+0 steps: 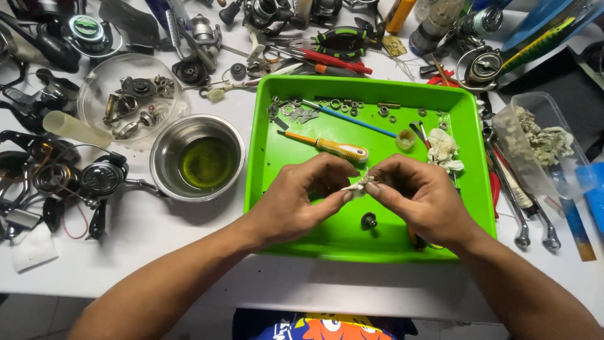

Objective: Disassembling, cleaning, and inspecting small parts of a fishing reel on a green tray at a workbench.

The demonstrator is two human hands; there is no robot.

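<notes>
Currently a small crumpled piece of tissue (360, 184) is pinched between the fingertips of the left hand (301, 200) and the right hand (420, 196), both closed on it above the green tray (371, 242). Whether a small part is wrapped inside cannot be told. Just below the grip a small dark knob-like part (369, 220) is left lying on the tray. Beyond the grip, an orange-handled screwdriver (327, 147), a blue-handled tool (352, 118) and scattered washers (352, 106) are laid out. To the right of the grip a used wad of tissue (444, 151) is seen. Judged from this, disassembly is largely done; wiping is under way, and reassembly remains.
</notes>
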